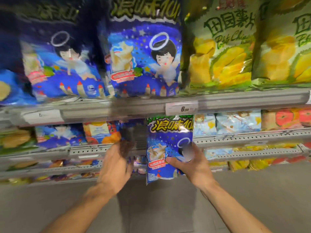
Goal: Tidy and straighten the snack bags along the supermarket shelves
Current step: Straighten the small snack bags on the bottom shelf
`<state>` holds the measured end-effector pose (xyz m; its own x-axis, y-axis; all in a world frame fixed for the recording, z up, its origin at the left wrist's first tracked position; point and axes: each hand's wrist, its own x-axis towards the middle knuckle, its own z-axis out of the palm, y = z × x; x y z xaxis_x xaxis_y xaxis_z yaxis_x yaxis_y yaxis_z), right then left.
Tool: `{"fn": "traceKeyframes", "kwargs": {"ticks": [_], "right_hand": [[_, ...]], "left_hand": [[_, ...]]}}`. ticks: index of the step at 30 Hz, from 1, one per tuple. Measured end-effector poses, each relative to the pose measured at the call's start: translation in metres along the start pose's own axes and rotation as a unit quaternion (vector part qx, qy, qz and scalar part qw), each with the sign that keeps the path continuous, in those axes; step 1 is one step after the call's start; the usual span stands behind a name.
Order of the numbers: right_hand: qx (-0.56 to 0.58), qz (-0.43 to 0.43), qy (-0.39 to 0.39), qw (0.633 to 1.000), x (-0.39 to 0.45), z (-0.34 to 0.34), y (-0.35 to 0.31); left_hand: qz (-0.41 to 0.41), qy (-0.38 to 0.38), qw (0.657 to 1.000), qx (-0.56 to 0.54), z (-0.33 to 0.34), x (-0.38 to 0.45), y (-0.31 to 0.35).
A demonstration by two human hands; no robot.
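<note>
A blue snack bag (161, 145) with a haloed cartoon figure is held upright below the upper shelf edge; my right hand (193, 163) grips its right side, thumb across the front. My left hand (116, 165) is motion-blurred just left of the bag, its fingers spread near a blurred dark shape, and I cannot tell whether it holds anything. On the upper shelf stand two matching blue bags (144, 58), (62, 64), and yellow-green potato chip bags (222, 47) to their right.
A grey shelf rail (101, 111) carries a price tag (181, 108) reading 6.50. Lower shelves (244, 138) hold more blue, orange and pale snack bags. The grey floor (168, 207) lies below my forearms.
</note>
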<state>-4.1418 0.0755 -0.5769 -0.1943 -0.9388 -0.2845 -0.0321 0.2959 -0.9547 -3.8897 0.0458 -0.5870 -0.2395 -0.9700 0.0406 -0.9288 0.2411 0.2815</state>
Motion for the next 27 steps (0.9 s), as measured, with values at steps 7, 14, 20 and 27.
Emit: {"fn": "traceKeyframes", "kwargs": {"ticks": [7,14,20,27], "right_hand": [[-0.030,0.010,0.013,0.999,0.017,0.076,-0.015],[-0.047,-0.036,0.088,0.994,0.070,0.106,-0.038],[-0.058,-0.024,0.061,0.996,0.099,0.108,-0.035],[-0.054,-0.015,0.044,0.997,0.110,0.104,-0.030]], "left_hand": [[-0.003,-0.052,0.995,0.088,-0.021,-0.014,-0.088],[-0.004,-0.043,0.996,0.079,-0.013,-0.015,-0.105],[0.001,-0.043,0.995,0.091,-0.010,-0.013,-0.110],[-0.017,-0.057,0.996,0.067,-0.009,-0.010,-0.110]]}}
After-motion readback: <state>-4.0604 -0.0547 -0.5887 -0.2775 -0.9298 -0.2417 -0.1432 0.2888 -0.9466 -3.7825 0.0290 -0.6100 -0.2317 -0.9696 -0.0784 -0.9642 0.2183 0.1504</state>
